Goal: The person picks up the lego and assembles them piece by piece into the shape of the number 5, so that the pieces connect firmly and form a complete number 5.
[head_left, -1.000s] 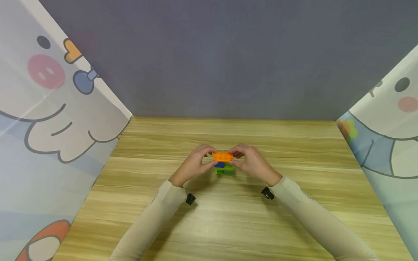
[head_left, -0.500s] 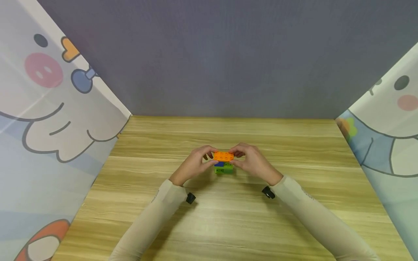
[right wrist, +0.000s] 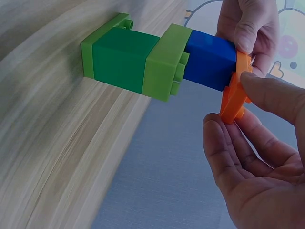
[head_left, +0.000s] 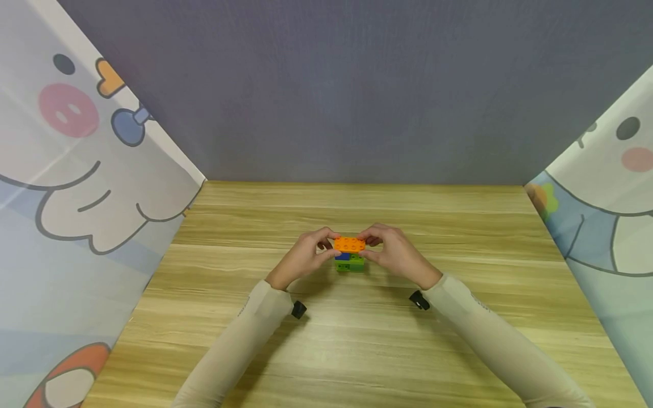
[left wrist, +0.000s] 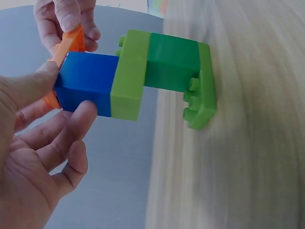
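Observation:
My left hand (head_left: 302,258) pinches the left end of a flat orange building brick (head_left: 349,244), and my right hand (head_left: 399,259) pinches its right end. The orange brick lies across the top of a blue brick (left wrist: 88,78), reaching past it on one side. Whether it is fully seated cannot be told. Beneath the blue brick comes a light green brick (right wrist: 164,62), then a dark green brick (right wrist: 125,58). A thin light green brick (left wrist: 206,90) forms the base on the wooden table (head_left: 352,351). Some left fingers touch or come close to the blue brick's side.
A grey wall (head_left: 326,96) rises behind the table's back edge. Cartoon-printed panels (head_left: 127,187) stand along the left and right sides. Each wrist carries a small black camera (head_left: 419,300).
Both hands stay almost where they were, still holding the orange brick over the stack. Only a very slight shift of the view shows.

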`<state>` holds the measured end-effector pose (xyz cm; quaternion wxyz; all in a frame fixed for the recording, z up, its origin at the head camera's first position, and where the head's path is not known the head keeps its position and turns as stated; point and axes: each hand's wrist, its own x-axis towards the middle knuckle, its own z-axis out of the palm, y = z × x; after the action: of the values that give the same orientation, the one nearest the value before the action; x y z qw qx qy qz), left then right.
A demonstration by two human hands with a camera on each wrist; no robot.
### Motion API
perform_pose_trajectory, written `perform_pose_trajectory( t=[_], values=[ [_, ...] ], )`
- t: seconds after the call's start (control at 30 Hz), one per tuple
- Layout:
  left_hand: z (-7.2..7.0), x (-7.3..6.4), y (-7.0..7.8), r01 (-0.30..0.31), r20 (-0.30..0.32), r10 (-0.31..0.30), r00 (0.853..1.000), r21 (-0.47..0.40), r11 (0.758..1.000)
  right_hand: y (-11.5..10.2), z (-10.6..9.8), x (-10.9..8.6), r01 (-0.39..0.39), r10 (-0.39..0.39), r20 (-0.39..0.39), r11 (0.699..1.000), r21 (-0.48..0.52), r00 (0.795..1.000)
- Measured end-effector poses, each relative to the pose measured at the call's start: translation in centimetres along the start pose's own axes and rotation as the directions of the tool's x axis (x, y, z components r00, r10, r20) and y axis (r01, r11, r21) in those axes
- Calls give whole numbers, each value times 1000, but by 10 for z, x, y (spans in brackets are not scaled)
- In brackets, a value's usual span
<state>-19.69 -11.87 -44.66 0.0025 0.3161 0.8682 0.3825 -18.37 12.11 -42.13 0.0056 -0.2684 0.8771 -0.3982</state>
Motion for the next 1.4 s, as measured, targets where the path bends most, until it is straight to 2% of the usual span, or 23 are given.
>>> perform_pose_trajectory(
  t=[0.2, 0.33, 0.5, 0.6, 0.77, 0.97, 1.07, 1.4],
  values=[
    [8, -3, -13, -16, 30, 17, 999, -25, 1000, 0, 1, -1, -17, 17, 11, 1000, -13, 1000],
    [12, -3, -15, -4, 32, 7, 999, -118, 993, 0, 1, 0, -14, 14, 5, 1000, -3, 1000],
    [14, -2, -12, 40, 12, -38, 999, -289, 957, -1, 1, -1, -5, 5, -9, 1000, 9, 1000],
    [17, -1, -10, 73, 8, -75, 997, -335, 939, -1, 0, -1, -8, 8, -12, 1000, 8, 1000],
    [22, 2, -10, 125, 19, -126, 992, -313, 941, 0, 0, 0, -11, 11, -10, 1000, 1, 1000],
    [25, 4, -8, 169, 50, -162, 986, -334, 927, -1, 0, 0, -10, 10, -9, 1000, 4, 1000],
    [26, 5, -7, 157, 47, -150, 988, -328, 931, -1, 0, 0, -9, 9, -11, 1000, 2, 1000],
    [28, 7, -3, 63, 26, -59, 998, -239, 969, 0, 0, 1, -9, 9, -9, 1000, 15, 1000]
  ],
)
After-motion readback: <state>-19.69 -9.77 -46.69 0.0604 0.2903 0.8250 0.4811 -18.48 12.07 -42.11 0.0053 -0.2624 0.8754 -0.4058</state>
